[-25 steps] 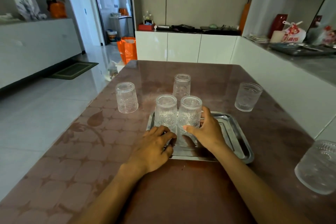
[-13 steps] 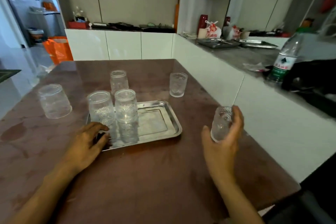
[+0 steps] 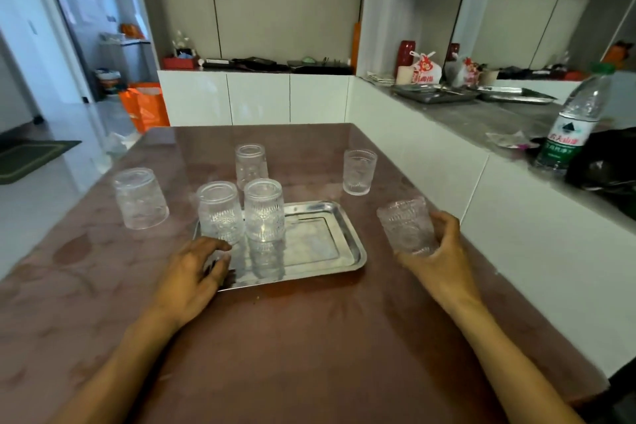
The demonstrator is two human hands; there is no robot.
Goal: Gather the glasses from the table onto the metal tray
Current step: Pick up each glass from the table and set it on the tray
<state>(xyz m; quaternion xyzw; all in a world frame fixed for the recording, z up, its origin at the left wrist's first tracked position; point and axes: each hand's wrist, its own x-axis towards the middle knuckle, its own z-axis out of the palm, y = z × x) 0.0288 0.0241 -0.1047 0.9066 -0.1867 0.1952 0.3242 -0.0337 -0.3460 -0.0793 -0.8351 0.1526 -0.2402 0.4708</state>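
A metal tray (image 3: pixel 340 244) lies on the brown table (image 3: pixel 309 337). Two ribbed clear glasses stand upside down on its left part, one (image 3: pixel 218 212) at the left and another (image 3: pixel 264 210) beside it. My left hand (image 3: pixel 192 275) rests on the tray's near-left corner, fingers spread, holding nothing. My right hand (image 3: pixel 438 251) grips a third glass (image 3: pixel 406 224), upright, just right of the tray. Three more glasses stand on the table: one inverted at the left (image 3: pixel 140 198), one inverted behind the tray (image 3: pixel 251 165), one upright at the far right (image 3: pixel 359 171).
A white counter (image 3: pixel 499 182) runs along the table's right edge, with a water bottle (image 3: pixel 571 124), a black bag (image 3: pixel 609 165) and metal trays (image 3: pixel 433 95) on it. White cabinets (image 3: pixel 258 98) stand behind. An orange bag (image 3: pixel 144 107) sits on the floor at the left.
My right hand left the tray, took a glass from the table's right side and now carries it toward the tray. My left hand stayed at the tray's corner. The view swung right.
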